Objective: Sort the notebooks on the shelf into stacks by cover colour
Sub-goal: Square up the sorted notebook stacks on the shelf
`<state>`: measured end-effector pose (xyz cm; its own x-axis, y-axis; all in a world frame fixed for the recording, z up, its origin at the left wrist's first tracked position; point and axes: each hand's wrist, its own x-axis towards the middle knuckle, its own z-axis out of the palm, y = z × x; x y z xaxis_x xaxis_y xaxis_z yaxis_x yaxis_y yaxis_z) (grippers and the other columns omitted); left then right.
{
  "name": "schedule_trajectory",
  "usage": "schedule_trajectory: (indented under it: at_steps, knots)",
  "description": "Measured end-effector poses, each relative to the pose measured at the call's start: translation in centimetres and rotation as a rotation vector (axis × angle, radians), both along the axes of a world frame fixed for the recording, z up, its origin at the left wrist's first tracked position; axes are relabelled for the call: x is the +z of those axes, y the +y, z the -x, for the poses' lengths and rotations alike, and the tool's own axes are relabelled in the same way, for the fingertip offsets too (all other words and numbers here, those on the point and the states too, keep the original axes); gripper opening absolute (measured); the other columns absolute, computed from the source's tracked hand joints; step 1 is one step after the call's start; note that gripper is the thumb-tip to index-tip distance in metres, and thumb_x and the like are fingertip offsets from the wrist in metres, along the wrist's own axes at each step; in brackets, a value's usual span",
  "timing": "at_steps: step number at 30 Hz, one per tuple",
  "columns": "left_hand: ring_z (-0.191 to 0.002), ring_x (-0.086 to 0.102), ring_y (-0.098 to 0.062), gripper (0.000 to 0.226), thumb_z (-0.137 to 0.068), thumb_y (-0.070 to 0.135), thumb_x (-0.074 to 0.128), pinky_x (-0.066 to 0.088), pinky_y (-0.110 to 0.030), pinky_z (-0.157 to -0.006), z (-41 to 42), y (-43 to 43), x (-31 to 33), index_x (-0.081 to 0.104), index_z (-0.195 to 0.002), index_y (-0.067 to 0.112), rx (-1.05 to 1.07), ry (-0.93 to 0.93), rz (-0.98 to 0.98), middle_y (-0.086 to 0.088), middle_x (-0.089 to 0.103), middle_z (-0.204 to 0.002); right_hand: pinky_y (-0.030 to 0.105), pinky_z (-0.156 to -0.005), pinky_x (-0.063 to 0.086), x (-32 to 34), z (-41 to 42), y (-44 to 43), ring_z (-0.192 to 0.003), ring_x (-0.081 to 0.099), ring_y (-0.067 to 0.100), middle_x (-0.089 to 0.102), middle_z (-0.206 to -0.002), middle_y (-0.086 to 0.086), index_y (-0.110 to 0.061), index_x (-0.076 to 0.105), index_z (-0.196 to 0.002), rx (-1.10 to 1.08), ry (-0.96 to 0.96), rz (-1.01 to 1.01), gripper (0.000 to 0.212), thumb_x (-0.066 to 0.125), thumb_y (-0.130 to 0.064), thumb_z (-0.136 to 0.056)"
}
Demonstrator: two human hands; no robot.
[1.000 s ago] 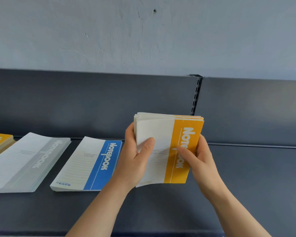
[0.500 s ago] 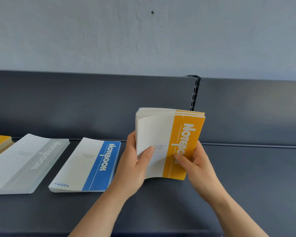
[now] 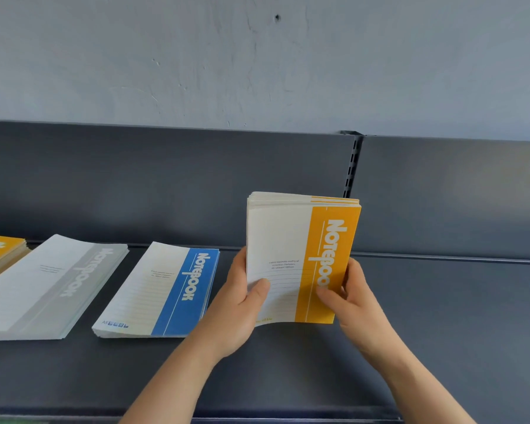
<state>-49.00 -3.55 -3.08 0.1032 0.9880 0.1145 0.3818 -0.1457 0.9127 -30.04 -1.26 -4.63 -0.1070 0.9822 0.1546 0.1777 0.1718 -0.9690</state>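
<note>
Notebook covers [image 3: 300, 258] smooth paper, slight sheen; shelf [image 3: 441, 316] matt dark-grey metal (painted look); wall [image 3: 257, 62] rough plaster.

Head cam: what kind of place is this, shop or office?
Probably a shop or stockroom, not certain. Dark metal shelf with a slotted upright in its back panel, like retail racking. Many identical notebooks: grey stack and blue stack lying on it, an orange bundle gripped by left hand and right hand.
</note>
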Motion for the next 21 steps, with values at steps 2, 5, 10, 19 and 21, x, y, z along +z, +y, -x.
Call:
schedule_trajectory:
  at_steps: [2,5,10,19,21]
  knots:
    - [-0.106,0.044,0.005,0.046,-0.101,0.031,0.035,0.045,-0.009,-0.073,-0.7,-0.2,0.0,0.015,-0.138,0.049,0.033,-0.022,-0.028,0.027,0.037,-0.128,0.023,-0.084,0.051,-0.1,0.5,-0.3,-0.107,0.058,-0.002,0.059,-0.117,-0.022,-0.038,0.038,-0.123,0.009,0.0,-0.015,0.04,0.051,-0.012,-0.095]
    - [-0.102,0.043,0.013,0.045,-0.101,0.029,0.034,0.044,-0.002,-0.063,-1.0,-0.5,-0.3,0.016,-0.136,0.051,0.055,-0.083,-0.048,0.034,0.039,-0.119,0.026,-0.089,0.049,-0.5,0.9,-0.5,-0.108,0.058,-0.001,0.06,-0.116,-0.023,-0.04,0.038,-0.127,0.003,0.041,-0.02,0.046,0.047,-0.008,-0.096]
    - [-0.103,0.043,0.014,0.045,-0.102,0.028,0.034,0.044,-0.004,-0.066,-0.9,-0.7,-0.4,0.015,-0.134,0.053,0.026,-0.101,-0.019,0.041,0.039,-0.112,0.024,-0.087,0.048,-0.6,1.0,-0.6,-0.109,0.058,0.0,0.061,-0.116,-0.022,-0.04,0.038,-0.13,0.007,0.055,-0.005,0.049,0.045,-0.006,-0.096]
    - [-0.119,0.029,0.001,0.056,-0.101,0.015,0.037,0.039,-0.006,-0.085,-1.2,-0.3,-1.2,0.005,-0.137,0.042,0.069,0.073,-0.039,0.017,0.024,-0.137,0.015,-0.074,0.05,-0.8,1.1,-0.9,-0.108,0.056,0.003,0.053,-0.115,-0.025,-0.036,0.03,-0.123,-0.018,-0.054,0.013,0.038,0.045,-0.014,-0.097]
    - [-0.119,0.03,-0.001,0.057,-0.1,0.013,0.039,0.041,-0.017,-0.095,-1.3,-0.2,-1.2,0.006,-0.138,0.039,0.126,0.139,-0.073,0.012,0.023,-0.137,0.008,-0.061,0.049,-0.3,1.0,-0.9,-0.103,0.055,0.001,0.049,-0.111,-0.028,-0.034,0.03,-0.118,-0.05,-0.11,-0.005,0.029,0.044,-0.018,-0.098]
